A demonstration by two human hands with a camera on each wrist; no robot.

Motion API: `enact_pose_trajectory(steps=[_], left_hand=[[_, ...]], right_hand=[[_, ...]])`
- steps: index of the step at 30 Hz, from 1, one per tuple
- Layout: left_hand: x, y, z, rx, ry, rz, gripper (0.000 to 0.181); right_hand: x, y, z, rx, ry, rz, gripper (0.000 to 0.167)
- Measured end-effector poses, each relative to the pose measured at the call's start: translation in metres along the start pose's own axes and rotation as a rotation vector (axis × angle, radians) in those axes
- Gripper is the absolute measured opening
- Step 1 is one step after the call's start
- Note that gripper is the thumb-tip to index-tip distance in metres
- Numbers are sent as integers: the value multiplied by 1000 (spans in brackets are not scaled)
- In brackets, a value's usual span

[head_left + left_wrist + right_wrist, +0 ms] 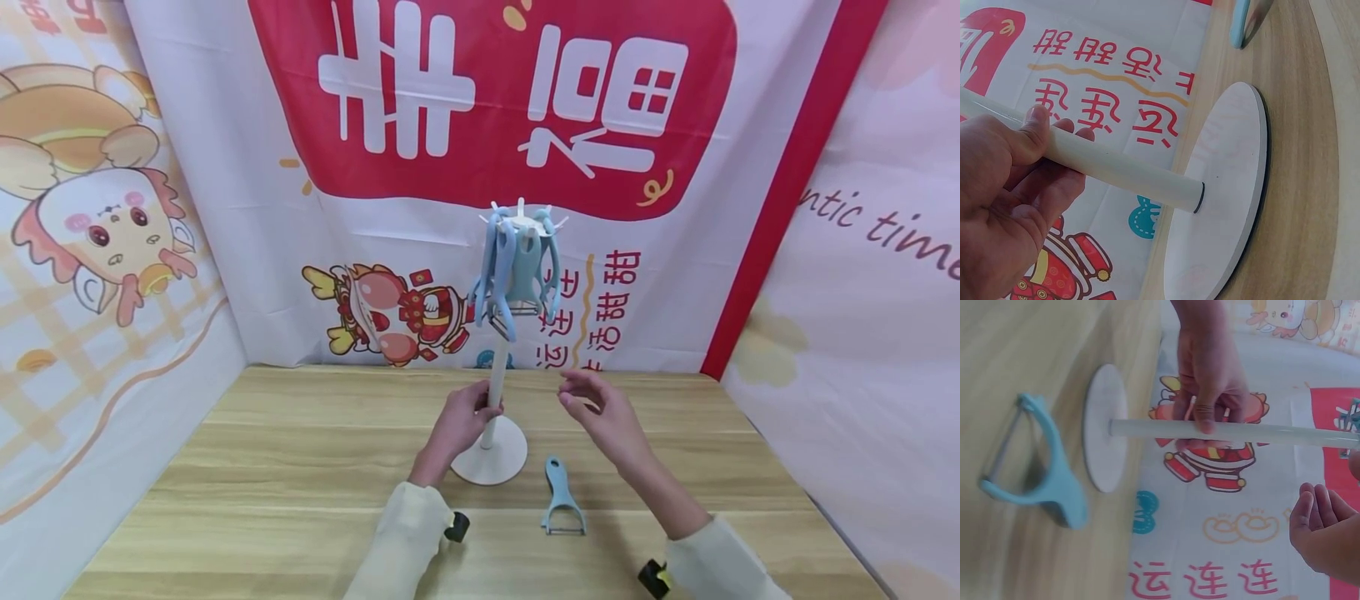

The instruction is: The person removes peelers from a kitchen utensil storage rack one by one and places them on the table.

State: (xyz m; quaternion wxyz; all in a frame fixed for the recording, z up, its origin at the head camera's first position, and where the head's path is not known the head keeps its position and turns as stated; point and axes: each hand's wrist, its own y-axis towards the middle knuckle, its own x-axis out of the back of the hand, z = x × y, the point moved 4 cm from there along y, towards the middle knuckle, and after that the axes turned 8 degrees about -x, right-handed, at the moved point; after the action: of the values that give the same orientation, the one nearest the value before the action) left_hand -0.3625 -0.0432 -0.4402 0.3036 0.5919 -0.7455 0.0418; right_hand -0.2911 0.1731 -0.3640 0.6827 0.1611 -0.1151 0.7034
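A white stand with a round base (489,454) stands upright on the table, blue peelers (504,267) hanging from the prongs at its top. My left hand (462,422) grips the pole (1122,166) low down, thumb on one side and fingers round the other. My right hand (609,417) is in the air to the right of the pole, touching nothing, its fingers loosely bent; the right wrist view shows it at the right edge. One light blue peeler (561,500) lies on the table to the right of the base, also seen in the right wrist view (1054,469).
The wooden table (300,467) reaches back to a hanging cloth (247,208) with red and white printing, close behind the stand. Printed cloths also hang at the left (90,208) and right (847,333).
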Motion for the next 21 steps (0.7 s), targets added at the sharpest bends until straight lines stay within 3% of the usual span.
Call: enact_pose_trajectory(steps=[21], left_hand=[[0, 0, 1, -15, 15, -9, 10]], right_hand=[[20, 12, 53, 160, 66, -64, 41]])
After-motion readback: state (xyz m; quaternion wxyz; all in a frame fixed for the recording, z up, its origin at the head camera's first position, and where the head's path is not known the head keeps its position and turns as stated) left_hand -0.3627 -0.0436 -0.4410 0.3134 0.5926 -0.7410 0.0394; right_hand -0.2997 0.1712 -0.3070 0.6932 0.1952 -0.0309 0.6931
